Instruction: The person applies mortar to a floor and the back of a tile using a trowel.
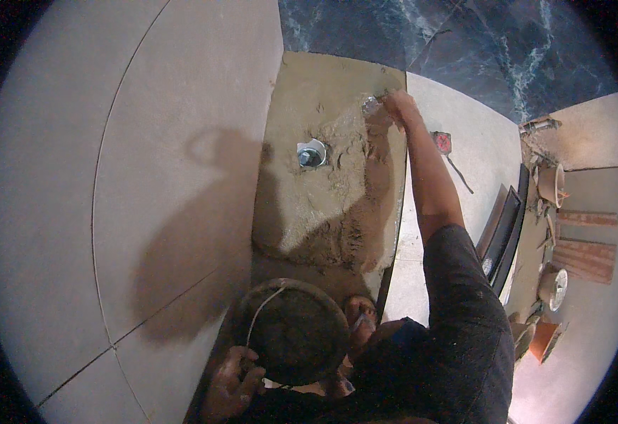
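My right hand (401,106) is closed on a small shiny tool (370,106), probably metal, against the wet mortar bed (302,92) near its upper right edge. A white round pipe opening (312,154) is set in the mortar, left of a rougher, ridged area. My left hand (238,381) grips the thin handle of a dark round bucket (295,332) at the lower edge. My bare feet (358,314) show beside the bucket.
Pale tiles (54,212) stand on the left, dark marbled tiles (479,42) above. At right, a red-and-black tool (441,143) lies on white tile, near long dark pieces (500,233), a pink bucket (549,185), wooden boards (581,261) and several containers (544,340).
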The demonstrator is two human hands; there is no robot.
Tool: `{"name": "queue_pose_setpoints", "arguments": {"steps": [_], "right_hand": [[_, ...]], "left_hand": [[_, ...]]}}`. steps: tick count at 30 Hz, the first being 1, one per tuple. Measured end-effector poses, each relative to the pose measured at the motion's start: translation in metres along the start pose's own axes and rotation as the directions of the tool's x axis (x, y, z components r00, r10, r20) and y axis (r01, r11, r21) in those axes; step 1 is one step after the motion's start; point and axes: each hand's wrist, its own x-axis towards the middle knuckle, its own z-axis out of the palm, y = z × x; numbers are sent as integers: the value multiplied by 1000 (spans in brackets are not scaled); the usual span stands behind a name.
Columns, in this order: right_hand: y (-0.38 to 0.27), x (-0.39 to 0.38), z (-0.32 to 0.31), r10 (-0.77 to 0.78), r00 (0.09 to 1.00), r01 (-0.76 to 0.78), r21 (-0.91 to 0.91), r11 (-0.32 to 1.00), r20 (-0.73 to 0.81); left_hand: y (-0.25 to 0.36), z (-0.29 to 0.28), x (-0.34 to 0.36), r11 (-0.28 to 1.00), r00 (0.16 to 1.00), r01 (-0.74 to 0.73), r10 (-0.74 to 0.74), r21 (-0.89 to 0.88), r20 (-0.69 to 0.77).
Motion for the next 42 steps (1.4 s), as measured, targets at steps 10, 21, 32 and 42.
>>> {"name": "queue_pose_setpoints", "arguments": {"steps": [10,21,32,42], "right_hand": [[24,33,57,-55,945,118,179,977,-323],[3,-54,79,-351,854,507,461,729,-384],[-6,-402,-5,-152,988,100,867,487,-29],[84,-687,-99,60,902,-361,672,647,427]], "left_hand": [[23,0,-10,996,996,85,-84,-23,19],[5,1,-1,984,997,53,-42,-169,71],[-27,42,-3,963,982,-141,106,-230,-157],[-55,66,6,964,986,-105,69,-245,-152]]}}
